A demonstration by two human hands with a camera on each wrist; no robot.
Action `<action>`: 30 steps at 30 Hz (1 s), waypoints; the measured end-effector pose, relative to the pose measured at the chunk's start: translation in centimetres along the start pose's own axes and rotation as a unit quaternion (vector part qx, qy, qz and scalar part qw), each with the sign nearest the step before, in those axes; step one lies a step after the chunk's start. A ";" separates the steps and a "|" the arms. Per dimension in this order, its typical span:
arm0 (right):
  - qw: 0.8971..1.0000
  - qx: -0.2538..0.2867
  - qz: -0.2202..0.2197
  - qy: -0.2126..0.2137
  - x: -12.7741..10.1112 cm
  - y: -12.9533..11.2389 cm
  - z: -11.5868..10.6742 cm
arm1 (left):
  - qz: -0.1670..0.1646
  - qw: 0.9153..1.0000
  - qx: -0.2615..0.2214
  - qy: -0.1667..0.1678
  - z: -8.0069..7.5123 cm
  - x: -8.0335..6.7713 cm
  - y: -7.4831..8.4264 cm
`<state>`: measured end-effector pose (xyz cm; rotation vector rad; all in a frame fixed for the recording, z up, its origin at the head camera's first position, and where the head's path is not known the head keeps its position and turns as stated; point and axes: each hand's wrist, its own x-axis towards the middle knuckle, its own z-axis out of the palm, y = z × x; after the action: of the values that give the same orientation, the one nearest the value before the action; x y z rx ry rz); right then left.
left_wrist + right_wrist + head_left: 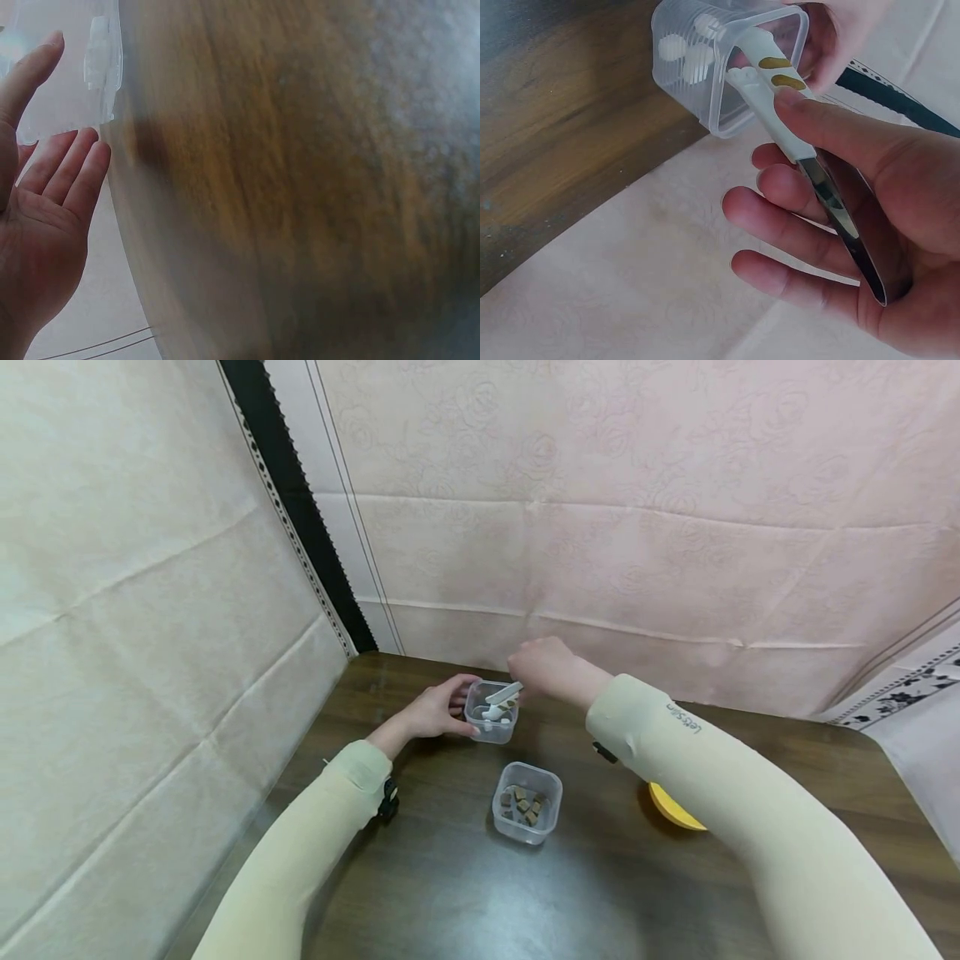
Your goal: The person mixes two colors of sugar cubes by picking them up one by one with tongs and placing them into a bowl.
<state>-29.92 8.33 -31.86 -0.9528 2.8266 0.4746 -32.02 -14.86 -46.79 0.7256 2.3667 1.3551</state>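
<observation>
A clear plastic container (492, 737) stands near the back of the table, holding several white pieces (672, 47). Its left side is gripped by my left hand (437, 708), thumb at the front and fingers around behind. From the other side my right hand (546, 667) pinches small metal tongs (829, 199) with white ends between thumb and fingers. In the right wrist view, the white ends reach inside the container's rim. Whether a piece sits between them I cannot tell. The left wrist view catches only part of the container (67, 90) beside the thumb.
Nearer the front is a second clear container (527, 837) with several small brown pieces (522, 806) in it. A yellow object (672, 808) lies partly hidden under the right forearm. Pale patterned cloth (600, 568) rises behind the table (420, 860) and along its left side.
</observation>
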 end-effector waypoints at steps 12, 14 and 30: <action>0.999 -0.011 0.001 -0.030 1.5 -1.2 0.0 | -0.005 1.000 0.007 -0.001 -0.1 0.0 0.1; 0.999 -0.016 0.001 -0.038 1.7 -1.4 0.0 | -0.004 1.000 0.006 -0.002 -0.2 0.0 0.1; 0.996 -0.031 0.015 -0.077 2.8 -2.8 0.1 | -0.004 1.000 0.007 -0.001 -0.1 -0.1 0.1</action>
<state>-30.50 4.68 -33.25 -0.8476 2.7060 0.6155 -31.98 -14.91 -46.71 0.7220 2.3765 1.3351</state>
